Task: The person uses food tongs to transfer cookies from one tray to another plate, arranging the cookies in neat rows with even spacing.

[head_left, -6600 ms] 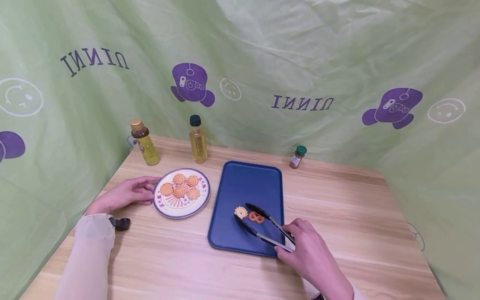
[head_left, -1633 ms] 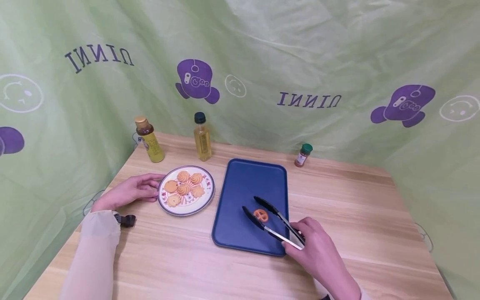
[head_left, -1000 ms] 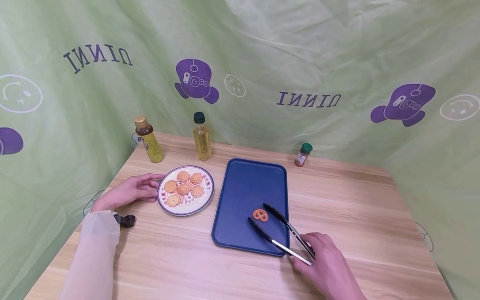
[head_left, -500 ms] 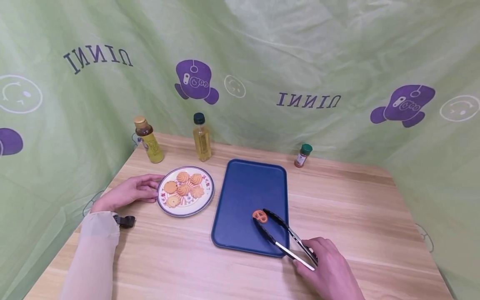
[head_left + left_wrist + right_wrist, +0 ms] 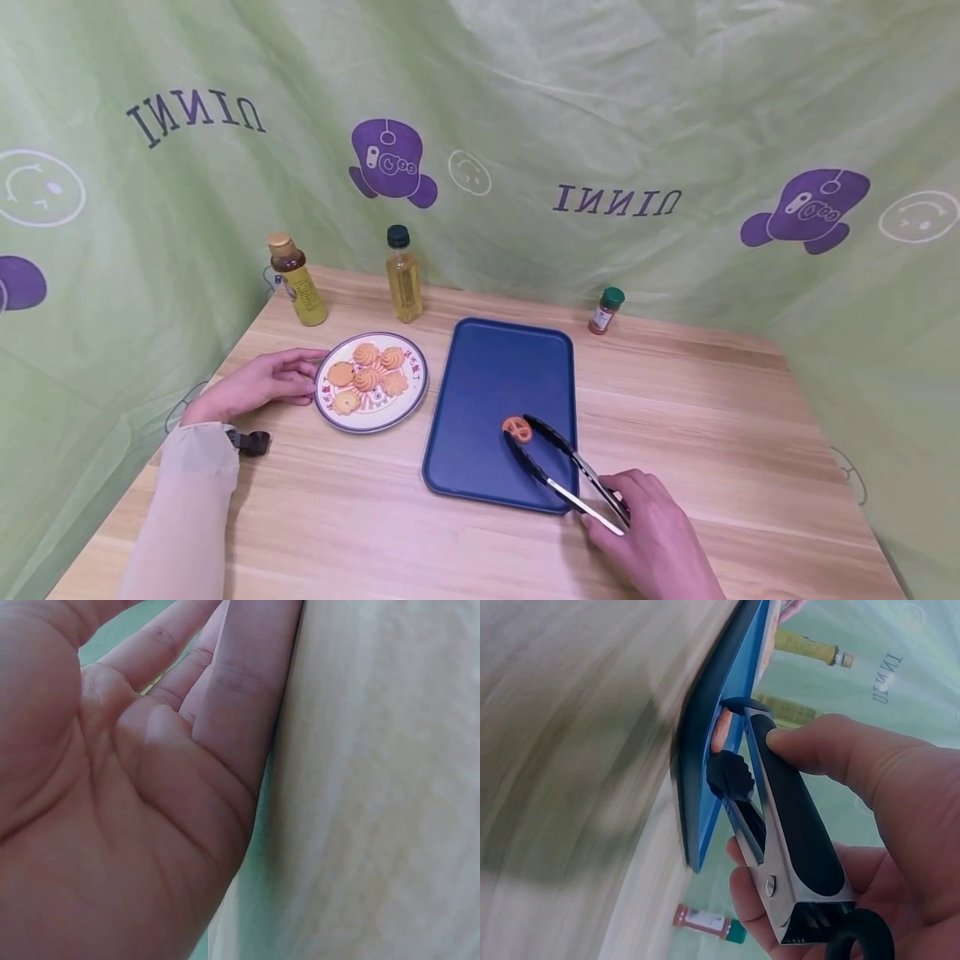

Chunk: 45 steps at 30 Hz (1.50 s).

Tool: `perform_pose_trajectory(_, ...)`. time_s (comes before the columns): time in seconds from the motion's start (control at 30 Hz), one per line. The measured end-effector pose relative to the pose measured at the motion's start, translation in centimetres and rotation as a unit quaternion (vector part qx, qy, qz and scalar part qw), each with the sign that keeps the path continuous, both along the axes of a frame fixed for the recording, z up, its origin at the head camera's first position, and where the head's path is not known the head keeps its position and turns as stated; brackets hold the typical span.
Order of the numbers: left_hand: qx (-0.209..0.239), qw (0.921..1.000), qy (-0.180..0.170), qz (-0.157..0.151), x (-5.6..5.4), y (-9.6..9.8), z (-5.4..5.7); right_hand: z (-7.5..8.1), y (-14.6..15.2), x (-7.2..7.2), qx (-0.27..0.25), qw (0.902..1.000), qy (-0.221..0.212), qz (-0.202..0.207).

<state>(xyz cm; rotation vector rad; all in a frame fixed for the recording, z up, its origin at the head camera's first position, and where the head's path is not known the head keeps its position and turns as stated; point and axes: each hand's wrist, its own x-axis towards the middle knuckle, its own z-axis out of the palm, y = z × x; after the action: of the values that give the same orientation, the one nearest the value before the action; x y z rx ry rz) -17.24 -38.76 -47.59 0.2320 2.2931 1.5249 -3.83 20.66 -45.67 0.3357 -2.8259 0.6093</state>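
Note:
In the head view, my right hand (image 5: 656,533) grips black-tipped metal tongs (image 5: 562,492). The tong tips stand on either side of an orange-brown pretzel-shaped cookie (image 5: 517,429), lying on the lower part of a blue tray (image 5: 498,367). From the right wrist, the tongs (image 5: 795,810) appear with my thumb on one black grip and fingers on the other arm. My left hand (image 5: 258,387) rests on the table with fingertips at the left rim of a round plate (image 5: 390,410). Several pale cookies (image 5: 367,380) lie on that plate. The left wrist view shows mostly my palm (image 5: 127,825).
Behind the plate stand a yellow-labelled bottle (image 5: 303,292) and an oil bottle (image 5: 405,283). A small green-capped spice jar (image 5: 606,311) stands at the back, right of the tray. Green printed cloth (image 5: 510,108) hangs round the wooden table (image 5: 705,417).
The ring-shaped cookie, on the tray earlier, now lies on the plate. The tongs drew back toward the lower right, then narrowed around the pretzel cookie, which shifted slightly left. My left hand stayed by the plate.

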Motion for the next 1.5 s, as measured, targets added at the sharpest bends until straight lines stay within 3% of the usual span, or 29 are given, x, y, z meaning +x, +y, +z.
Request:
perform_pose_trajectory(0.13, 0.001, 1.0000, -0.003, 0.005, 0.1, 0.0, 0.1, 0.2, -0.5, -0.4, -0.006, 0.9998, -0.018, 0.001)
perform_pose_trajectory(0.4, 0.002, 0.9999, -0.007, 0.009, 0.2, 0.2, 0.3, 0.6, -1.5, -1.2, -0.009, 0.9997, 0.003, 0.021)
perform_pose_trajectory(0.63, 0.007, 0.9998, -0.017, 0.009, 0.2, 0.1, 0.5, 1.9, -3.7, -2.3, -0.011, 0.9986, -0.041, 0.033)
perform_pose_trajectory(0.83, 0.003, 0.9998, -0.016, 0.007, 0.0, 0.1, 0.2, 2.4, -6.3, -3.5, -0.028, 0.9959, -0.020, 0.083)
perform_pose_trajectory(1.0, 0.007, 0.9998, -0.017, 0.009, 0.0, 0.0, 0.1, 2.8, -8.6, -4.5, -0.029, 0.9921, -0.033, 0.117)
perform_pose_trajectory(1.5, 0.014, 0.9997, -0.019, 0.007, 0.0, -0.1, 0.1, 3.4, -14.5, -6.8, -0.004, 0.9797, -0.017, 0.200)
